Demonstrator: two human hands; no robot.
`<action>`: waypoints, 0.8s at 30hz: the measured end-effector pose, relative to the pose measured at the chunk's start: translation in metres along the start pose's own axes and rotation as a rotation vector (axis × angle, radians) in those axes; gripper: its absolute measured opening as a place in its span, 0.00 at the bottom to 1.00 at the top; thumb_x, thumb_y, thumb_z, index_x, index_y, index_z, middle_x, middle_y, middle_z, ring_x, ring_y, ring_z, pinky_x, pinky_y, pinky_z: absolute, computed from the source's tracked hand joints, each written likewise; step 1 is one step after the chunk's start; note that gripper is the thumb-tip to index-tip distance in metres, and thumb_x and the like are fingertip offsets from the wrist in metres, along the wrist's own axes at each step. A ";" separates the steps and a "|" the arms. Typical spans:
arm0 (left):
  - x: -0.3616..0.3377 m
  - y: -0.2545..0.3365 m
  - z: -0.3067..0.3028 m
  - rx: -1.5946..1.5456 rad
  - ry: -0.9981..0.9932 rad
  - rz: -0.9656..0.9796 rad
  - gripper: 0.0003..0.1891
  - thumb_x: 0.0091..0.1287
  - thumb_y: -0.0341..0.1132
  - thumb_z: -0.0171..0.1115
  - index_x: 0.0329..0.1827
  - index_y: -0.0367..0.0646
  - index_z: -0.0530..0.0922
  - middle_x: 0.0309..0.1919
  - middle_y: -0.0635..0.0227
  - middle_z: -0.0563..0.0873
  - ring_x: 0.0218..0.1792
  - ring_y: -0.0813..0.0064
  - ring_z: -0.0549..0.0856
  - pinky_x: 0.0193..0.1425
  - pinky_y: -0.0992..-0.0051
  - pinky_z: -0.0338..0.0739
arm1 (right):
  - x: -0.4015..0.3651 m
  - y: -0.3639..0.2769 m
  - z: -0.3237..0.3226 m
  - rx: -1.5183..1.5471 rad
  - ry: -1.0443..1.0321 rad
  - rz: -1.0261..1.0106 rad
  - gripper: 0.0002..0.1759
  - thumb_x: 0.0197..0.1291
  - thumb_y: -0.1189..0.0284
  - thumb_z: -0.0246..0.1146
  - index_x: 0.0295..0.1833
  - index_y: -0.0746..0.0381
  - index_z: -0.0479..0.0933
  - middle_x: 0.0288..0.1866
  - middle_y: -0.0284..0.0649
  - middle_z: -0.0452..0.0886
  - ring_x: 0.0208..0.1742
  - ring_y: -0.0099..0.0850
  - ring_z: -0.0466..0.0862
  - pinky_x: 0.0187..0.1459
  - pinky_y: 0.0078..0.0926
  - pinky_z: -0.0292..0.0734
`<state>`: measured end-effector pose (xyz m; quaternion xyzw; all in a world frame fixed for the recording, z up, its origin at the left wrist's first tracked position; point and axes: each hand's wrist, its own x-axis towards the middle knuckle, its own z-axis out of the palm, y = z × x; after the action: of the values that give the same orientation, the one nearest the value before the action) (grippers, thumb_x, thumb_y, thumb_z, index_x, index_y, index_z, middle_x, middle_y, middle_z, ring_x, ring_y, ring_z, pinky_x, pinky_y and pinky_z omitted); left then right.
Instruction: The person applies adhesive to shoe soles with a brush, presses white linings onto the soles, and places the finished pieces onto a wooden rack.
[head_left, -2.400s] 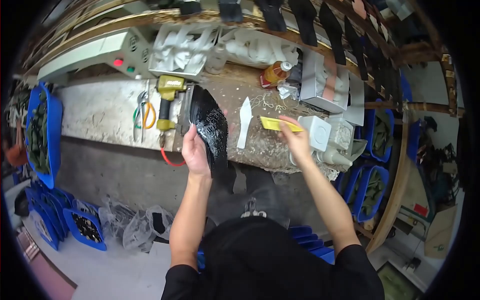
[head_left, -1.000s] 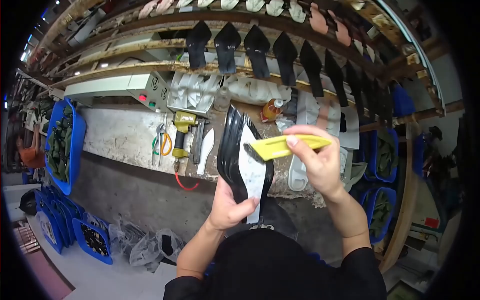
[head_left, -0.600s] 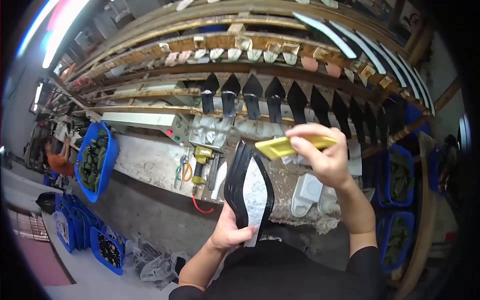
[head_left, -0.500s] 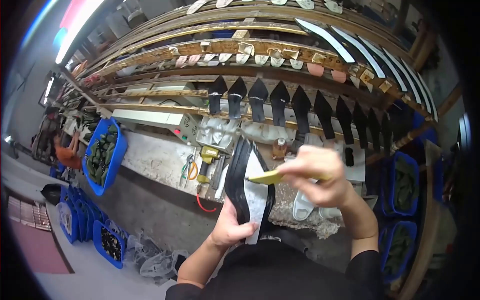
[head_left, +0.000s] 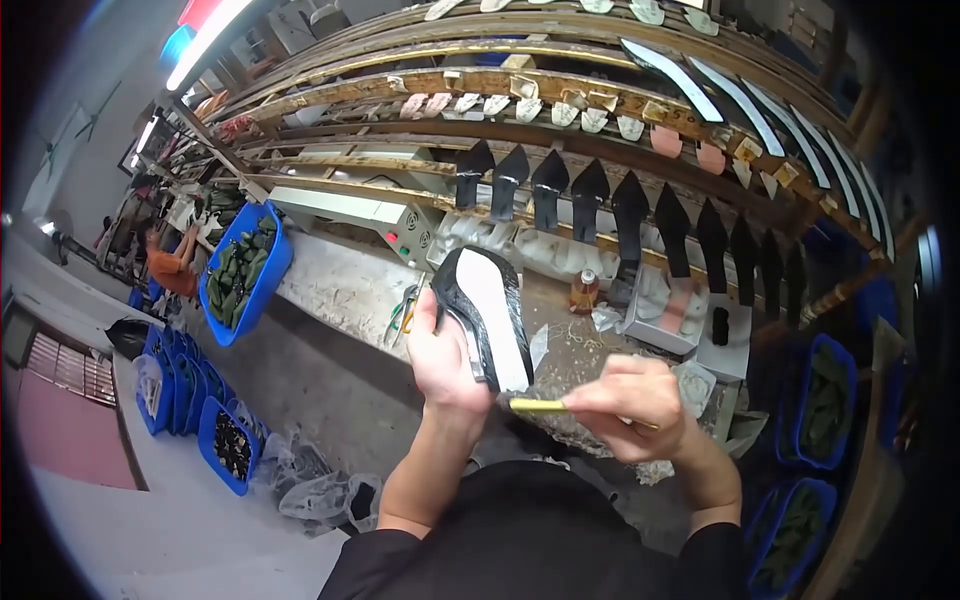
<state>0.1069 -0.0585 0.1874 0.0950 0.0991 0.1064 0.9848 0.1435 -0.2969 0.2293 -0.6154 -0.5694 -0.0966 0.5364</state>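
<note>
Head view: left hand (head_left: 445,362) holds sole (head_left: 495,308) (right hand (head_left: 635,405), yellow brush (head_left: 538,405)).

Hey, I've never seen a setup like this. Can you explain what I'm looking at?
There's no robot here. A camera worn on a person's head looks forward and down at their two bare hands. The left hand holds a black shoe part with a long white strip on the side facing us. The right hand holds a yellow-handled brush, its tip by the strip's lower end; whether they touch is hard to tell. Beyond is a worn workbench with an amber bottle and an open white box. Above it, black pointed pieces hang in a row from a wooden rack.
</note>
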 end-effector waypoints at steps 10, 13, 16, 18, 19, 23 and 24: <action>0.030 0.010 0.094 0.097 -0.241 0.336 0.24 0.87 0.50 0.44 0.71 0.42 0.76 0.62 0.62 0.88 0.57 0.69 0.88 0.65 0.66 0.80 | 0.059 0.002 0.012 0.439 0.363 0.646 0.22 0.64 0.76 0.73 0.63 0.67 0.79 0.23 0.32 0.81 0.24 0.19 0.75 0.27 0.19 0.70; 0.045 0.003 0.110 0.103 -0.276 0.410 0.24 0.86 0.51 0.44 0.72 0.43 0.75 0.62 0.63 0.87 0.57 0.71 0.88 0.64 0.67 0.79 | 0.072 0.012 0.025 0.184 0.241 0.652 0.29 0.60 0.73 0.78 0.65 0.67 0.77 0.20 0.30 0.79 0.21 0.18 0.73 0.26 0.17 0.68; 0.061 0.008 0.121 0.075 -0.364 0.364 0.26 0.87 0.52 0.45 0.74 0.43 0.72 0.63 0.64 0.86 0.57 0.73 0.86 0.64 0.68 0.78 | 0.113 0.028 0.039 0.090 0.310 0.609 0.31 0.57 0.74 0.80 0.64 0.68 0.77 0.19 0.28 0.78 0.19 0.17 0.72 0.24 0.15 0.66; 0.076 0.013 0.116 0.087 -0.461 0.318 0.26 0.87 0.52 0.44 0.75 0.43 0.72 0.64 0.64 0.85 0.58 0.73 0.86 0.64 0.68 0.78 | 0.110 0.027 0.040 0.077 0.388 0.674 0.30 0.56 0.75 0.79 0.64 0.68 0.77 0.19 0.28 0.77 0.19 0.16 0.72 0.23 0.15 0.65; 0.083 0.011 0.112 0.100 -0.567 0.268 0.26 0.87 0.52 0.44 0.75 0.43 0.71 0.64 0.64 0.85 0.59 0.74 0.86 0.64 0.68 0.78 | 0.106 0.029 0.039 0.066 0.430 0.717 0.30 0.56 0.76 0.79 0.64 0.69 0.77 0.19 0.27 0.77 0.19 0.16 0.71 0.23 0.14 0.64; 0.105 0.004 0.113 0.080 -0.526 0.241 0.26 0.86 0.51 0.44 0.77 0.44 0.71 0.66 0.62 0.85 0.61 0.71 0.86 0.68 0.65 0.77 | 0.103 0.048 0.038 -0.037 0.511 0.707 0.30 0.56 0.77 0.78 0.63 0.69 0.77 0.18 0.27 0.77 0.18 0.16 0.70 0.22 0.14 0.63; 0.109 0.004 0.116 0.074 -0.523 0.237 0.26 0.86 0.51 0.44 0.77 0.44 0.71 0.66 0.61 0.85 0.62 0.70 0.86 0.69 0.65 0.77 | 0.104 0.052 0.037 -0.073 0.539 0.690 0.29 0.56 0.77 0.77 0.63 0.70 0.77 0.18 0.27 0.76 0.18 0.16 0.70 0.22 0.14 0.63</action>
<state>0.2351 -0.0489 0.2806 0.1659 -0.1664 0.1890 0.9535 0.2017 -0.1946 0.2620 -0.7409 -0.1665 -0.0887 0.6446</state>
